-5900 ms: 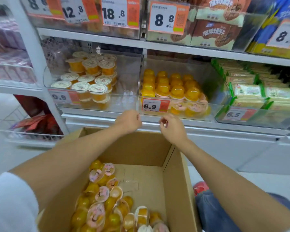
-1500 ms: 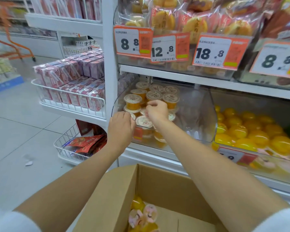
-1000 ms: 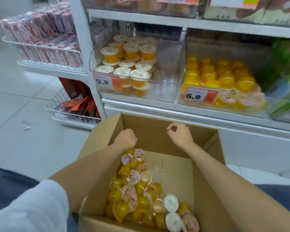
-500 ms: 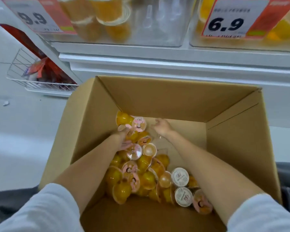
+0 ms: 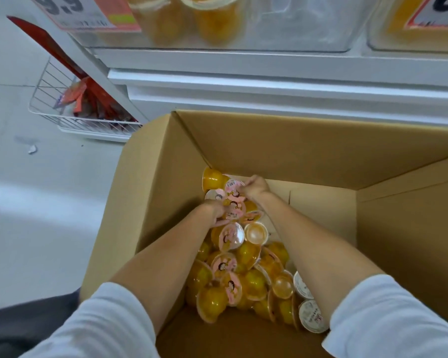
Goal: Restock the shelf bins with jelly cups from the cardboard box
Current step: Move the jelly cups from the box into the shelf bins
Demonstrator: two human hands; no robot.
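Note:
Both my arms reach down into the open cardboard box point(image 5: 150, 202). A heap of yellow jelly cups point(image 5: 241, 275) with pink cartoon lids lies along its left side. My left hand point(image 5: 216, 211) closes its fingers on a pink-lidded jelly cup point(image 5: 234, 211) at the far end of the heap. My right hand point(image 5: 255, 187) pinches another pink-lidded cup point(image 5: 233, 186) just beyond it. Two white-lidded cups point(image 5: 311, 315) lie at the near right of the heap. Clear shelf bins point(image 5: 282, 24) with orange cups stand above, at the top edge.
A white shelf base point(image 5: 269, 89) runs behind the box. A wire basket point(image 5: 70, 115) with red packets hangs low at the left. Grey tiled floor point(image 5: 36, 202) lies to the left, with a scrap of paper point(image 5: 32, 149) on it. The 9.9 price tag point(image 5: 83, 11) is top left.
Both hands left the shelf bin and dropped into the box. In the last half second they closed onto cups at the far end of the heap, and my view moved lower.

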